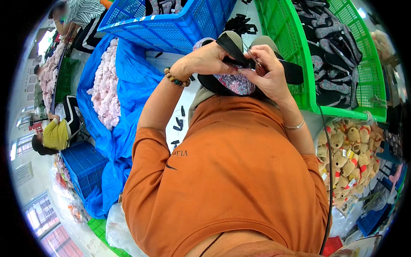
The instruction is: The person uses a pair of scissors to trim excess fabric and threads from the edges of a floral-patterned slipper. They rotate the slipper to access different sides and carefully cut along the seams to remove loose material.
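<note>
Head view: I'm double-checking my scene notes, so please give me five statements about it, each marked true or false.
1. The left hand holds a black-and-floral piece. True.
2. The beaded bracelet is on the right wrist. False: the beaded bracelet is on the left wrist; the right wears a silver-coloured bangle.
3. The green crate holds tan plush toys. False: the green crate holds patterned and black pieces; the tan plush toys are piled outside it.
4. A pale pink fluffy pile lies on a blue sheet. True.
5. The person's top is green. False: the top is orange.
</note>
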